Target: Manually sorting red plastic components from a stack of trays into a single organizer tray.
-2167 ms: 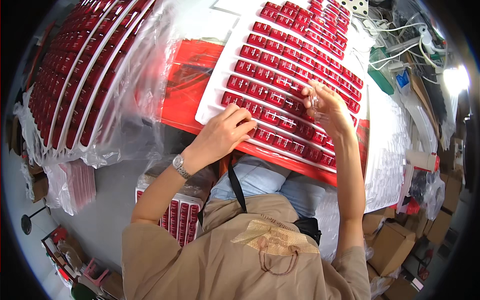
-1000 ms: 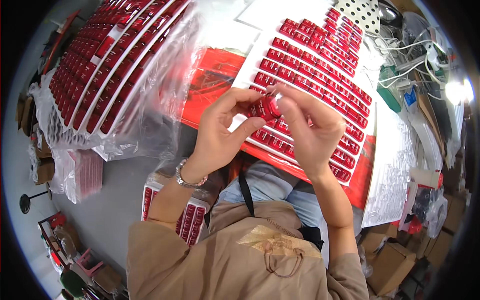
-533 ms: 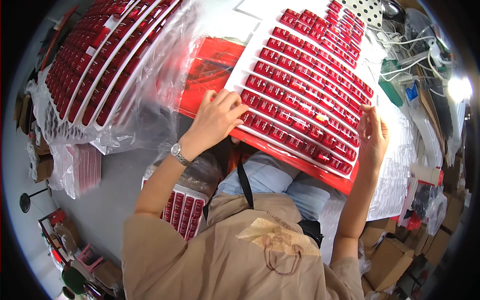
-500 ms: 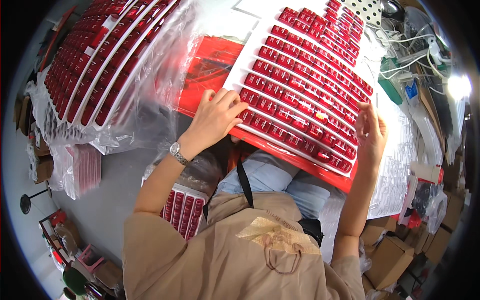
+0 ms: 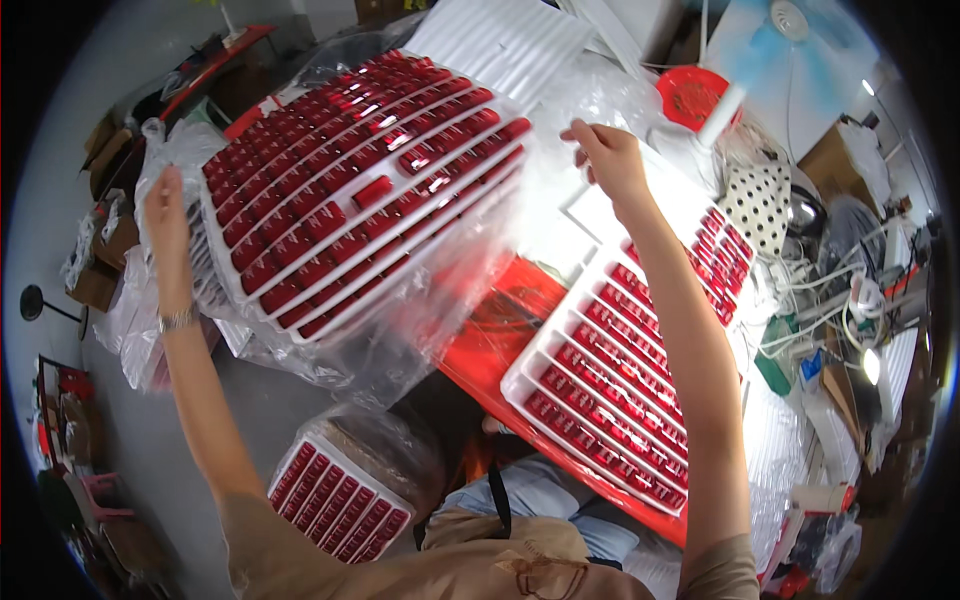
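Note:
A stack of white trays filled with red blocks sits at the upper left, loosely wrapped in clear plastic. Just beyond its left edge is my left hand, fingers apart beside the crumpled plastic. My right hand hangs over the white table right of the stack, fingers loosely bent and apart, holding nothing. One red block lies askew in a gap of the top tray. Under my right forearm, another white tray of small red blocks rests on a red surface, partly hidden.
A plastic-wrapped tray of red blocks stands low beside my legs. Ribbed white trays lie behind the stack. A red bowl, a fan, a polka-dot cloth and tangled cables are at right.
Both hands have left the tray in front of me and moved up and left, to either side of the wrapped stack. The view has swung left.

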{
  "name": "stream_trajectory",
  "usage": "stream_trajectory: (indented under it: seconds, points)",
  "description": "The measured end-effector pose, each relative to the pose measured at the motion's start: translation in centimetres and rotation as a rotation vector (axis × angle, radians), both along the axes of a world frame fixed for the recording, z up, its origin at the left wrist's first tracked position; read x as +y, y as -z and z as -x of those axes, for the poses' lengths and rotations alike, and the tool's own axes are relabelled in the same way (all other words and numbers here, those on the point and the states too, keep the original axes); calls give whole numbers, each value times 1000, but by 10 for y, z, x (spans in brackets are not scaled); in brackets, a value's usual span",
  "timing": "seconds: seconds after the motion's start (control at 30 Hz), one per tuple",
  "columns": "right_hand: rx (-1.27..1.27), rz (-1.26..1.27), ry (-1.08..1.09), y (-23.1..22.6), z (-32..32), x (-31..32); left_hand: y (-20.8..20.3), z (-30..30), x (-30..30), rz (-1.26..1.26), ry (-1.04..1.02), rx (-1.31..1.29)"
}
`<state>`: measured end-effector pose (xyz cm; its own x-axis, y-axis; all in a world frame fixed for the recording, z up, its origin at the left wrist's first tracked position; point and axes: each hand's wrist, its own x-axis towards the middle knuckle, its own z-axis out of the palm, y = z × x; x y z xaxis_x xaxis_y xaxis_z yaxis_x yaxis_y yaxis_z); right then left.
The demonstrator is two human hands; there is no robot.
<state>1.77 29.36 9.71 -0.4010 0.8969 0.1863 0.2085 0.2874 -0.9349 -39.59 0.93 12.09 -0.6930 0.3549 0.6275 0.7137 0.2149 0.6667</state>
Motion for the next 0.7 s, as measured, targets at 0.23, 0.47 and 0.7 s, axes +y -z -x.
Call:
stream_trajectory:
  seconds: [0.23, 0.47, 0.7]
  points:
    - [-609, -7, 120, 13, 86, 84, 45, 61, 48, 68, 90, -459]
    - [-467, -182, -32, -24, 88, 72, 41, 65, 52, -4, 38, -354]
    - [30, 345, -115, -34, 91, 62, 25, 57, 67, -171, 132, -425]
